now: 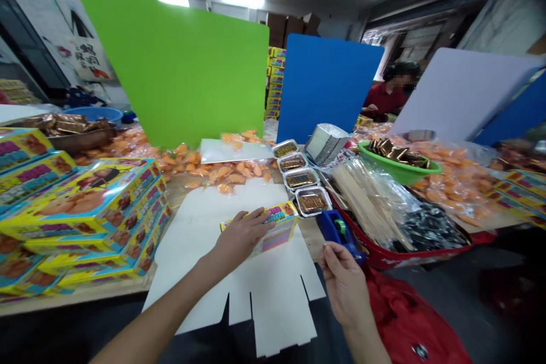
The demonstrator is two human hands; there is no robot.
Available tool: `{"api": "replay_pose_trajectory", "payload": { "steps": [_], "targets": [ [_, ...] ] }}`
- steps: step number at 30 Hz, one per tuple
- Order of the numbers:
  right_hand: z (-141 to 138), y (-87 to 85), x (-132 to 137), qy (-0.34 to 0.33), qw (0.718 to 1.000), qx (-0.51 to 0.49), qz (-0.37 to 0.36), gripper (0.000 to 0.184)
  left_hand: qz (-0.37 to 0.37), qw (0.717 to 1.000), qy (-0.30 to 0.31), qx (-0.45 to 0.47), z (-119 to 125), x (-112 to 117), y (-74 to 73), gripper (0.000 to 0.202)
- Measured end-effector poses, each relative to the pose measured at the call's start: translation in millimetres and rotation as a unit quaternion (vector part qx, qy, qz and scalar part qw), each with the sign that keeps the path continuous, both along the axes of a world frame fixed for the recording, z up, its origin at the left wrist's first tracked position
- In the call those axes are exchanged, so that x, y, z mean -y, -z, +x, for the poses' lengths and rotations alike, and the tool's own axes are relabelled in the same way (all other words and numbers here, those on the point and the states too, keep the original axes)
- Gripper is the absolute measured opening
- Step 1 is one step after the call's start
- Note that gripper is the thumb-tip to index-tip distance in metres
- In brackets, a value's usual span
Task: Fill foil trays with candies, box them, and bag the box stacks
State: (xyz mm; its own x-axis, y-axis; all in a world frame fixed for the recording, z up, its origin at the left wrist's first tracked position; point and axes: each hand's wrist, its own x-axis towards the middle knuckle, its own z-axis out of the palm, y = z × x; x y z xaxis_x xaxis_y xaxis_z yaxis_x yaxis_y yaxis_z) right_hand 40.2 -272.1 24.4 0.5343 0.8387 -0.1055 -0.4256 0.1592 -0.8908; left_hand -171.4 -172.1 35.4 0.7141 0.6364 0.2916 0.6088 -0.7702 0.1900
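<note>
My left hand [241, 234] lies over the top of a small yellow printed box [279, 227], gripping it from behind with its thumb hidden. The box stands on a large flat sheet of white cardboard [200, 290] with cut flaps at its near edge. To the right, my right hand [343, 276] is closed in a pinch, thumb against forefinger; anything between the tips is too small to make out. Just beyond it sits a blue tape dispenser [339, 230] with a green roll. Foil trays [313, 200] of brown pieces stand in a row behind the box.
Stacked yellow boxes [89, 199] stand at left. A red tray [396, 259] holds wooden sticks [367, 199] and black packets. A green bowl [398, 165] holds brown wrapped pieces. Orange packets [243, 170] lie behind. Green [183, 68] and blue [328, 85] panels rise there; a person [388, 94] sits beyond.
</note>
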Motion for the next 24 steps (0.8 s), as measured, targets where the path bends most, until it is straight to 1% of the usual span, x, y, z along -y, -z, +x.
{"api": "replay_pose_trajectory", "payload": {
  "steps": [4, 7, 9, 10, 12, 13, 14, 15, 17, 19, 21, 24],
  "targets": [
    [-16.6, -2.2, -9.8, -0.062, 0.997, 0.035, -0.016, 0.039, -0.013, 1.000, -0.006, 0.020, 1.6, 1.7, -1.5, 0.038],
    [-24.9, -3.6, -14.8, -0.119, 0.990, 0.075, -0.024, 0.037, -0.013, 0.999, -0.020, 0.045, 2.9, 2.4, -0.5, 0.033],
    [-28.3, -4.1, -15.3, -0.159, 0.982, 0.100, -0.016, 0.037, -0.017, 0.998, -0.028, 0.052, 3.6, 2.4, -0.2, 0.031],
    [-29.7, -4.3, -14.7, -0.182, 0.977, 0.109, -0.011, 0.042, -0.023, 0.998, -0.029, 0.052, 4.0, 2.3, -0.4, 0.030],
    [-32.0, -4.8, -13.0, -0.219, 0.968, 0.119, -0.005, 0.065, -0.040, 0.997, -0.027, 0.053, 4.6, 1.9, -1.3, 0.028],
    [-33.2, -5.0, -12.7, -0.226, 0.967, 0.119, -0.004, 0.075, -0.049, 0.997, -0.026, 0.054, 4.6, 1.7, -1.9, 0.027],
    [-34.6, -5.2, -13.1, -0.218, 0.969, 0.118, -0.001, 0.080, -0.056, 0.996, -0.024, 0.057, 4.3, 1.5, -2.4, 0.024],
    [-36.4, -5.3, -14.4, -0.199, 0.973, 0.116, 0.005, 0.079, -0.059, 0.996, -0.022, 0.065, 3.7, 1.4, -2.7, 0.022],
    [-41.6, -4.8, -20.2, -0.144, 0.983, 0.110, 0.031, 0.065, -0.054, 0.994, -0.011, 0.095, 1.0, 1.3, -3.5, 0.018],
    [-49.3, -3.4, -29.2, -0.109, 0.987, 0.101, 0.060, 0.051, -0.054, 0.990, 0.009, 0.129, -3.2, 1.4, -4.8, 0.017],
    [-58.8, -0.5, -39.3, -0.107, 0.987, 0.100, 0.067, 0.044, -0.072, 0.985, 0.031, 0.150, -7.5, 1.3, -6.6, 0.017],
    [-72.7, 7.4, -52.7, -0.093, 0.988, 0.115, 0.048, 0.041, -0.103, 0.980, 0.038, 0.165, -10.8, 0.0, -7.9, 0.017]
  ]
}}
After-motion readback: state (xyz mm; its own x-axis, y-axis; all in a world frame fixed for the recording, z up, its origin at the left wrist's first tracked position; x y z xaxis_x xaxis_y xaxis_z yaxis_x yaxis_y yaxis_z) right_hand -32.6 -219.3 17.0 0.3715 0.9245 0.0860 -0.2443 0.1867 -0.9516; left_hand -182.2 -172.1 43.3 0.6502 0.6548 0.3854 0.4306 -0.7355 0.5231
